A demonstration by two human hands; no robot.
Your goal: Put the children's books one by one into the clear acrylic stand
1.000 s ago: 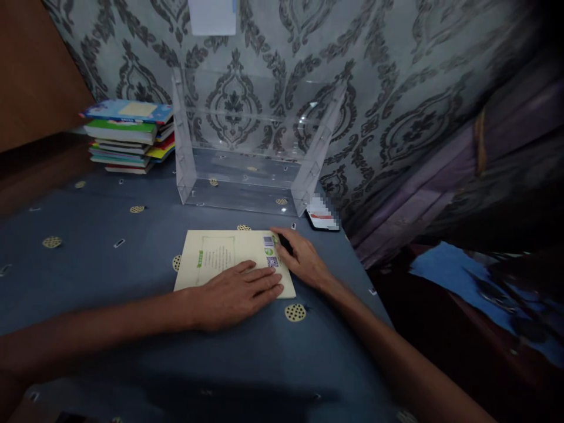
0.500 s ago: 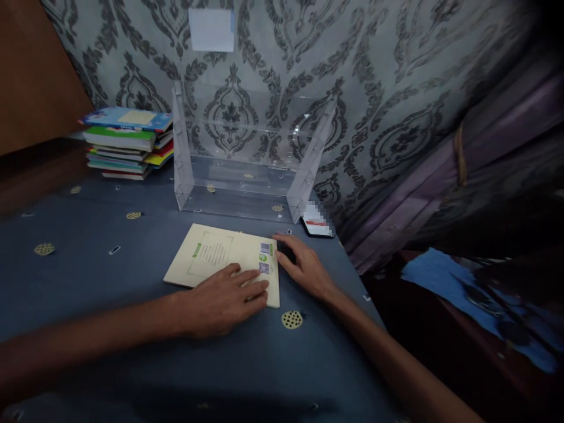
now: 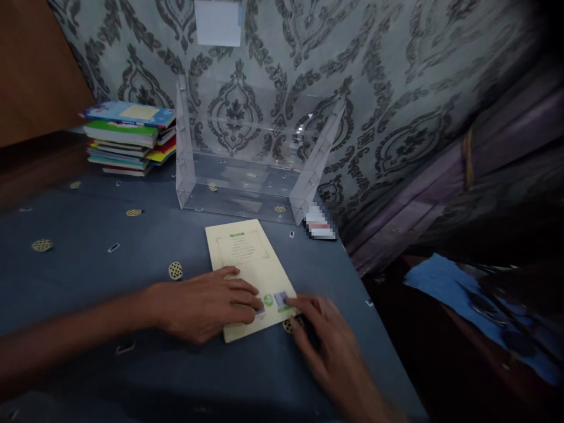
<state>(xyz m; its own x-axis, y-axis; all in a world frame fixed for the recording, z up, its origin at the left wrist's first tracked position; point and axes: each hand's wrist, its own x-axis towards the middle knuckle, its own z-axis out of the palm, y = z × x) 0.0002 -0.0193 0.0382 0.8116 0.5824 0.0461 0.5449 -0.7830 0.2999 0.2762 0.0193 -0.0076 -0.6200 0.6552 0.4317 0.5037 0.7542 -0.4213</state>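
A thin cream book point(image 3: 247, 273) lies flat on the dark blue patterned tablecloth, back cover up, with a green label, a framed block of text and printed codes near its lower edge. My left hand point(image 3: 211, 302) rests on its lower left part, fingers stretched out and slightly apart, covering some of the print. At the lower right corner, my right hand point(image 3: 330, 335) has its index finger on the cover and its thumb at the edge, pinching the corner.
Behind the book stands a clear acrylic rack point(image 3: 240, 197) against the patterned wall. A stack of books point(image 3: 127, 138) sits at the back left. A phone-like object point(image 3: 321, 226), partly pixelated, lies right of the rack, near the table's right edge. Purple curtain point(image 3: 423, 194) hangs beyond.
The book has turned clockwise, its printed codes swinging from the right side toward me. My right hand has come nearer along with that corner; my left hand has shifted slightly left.
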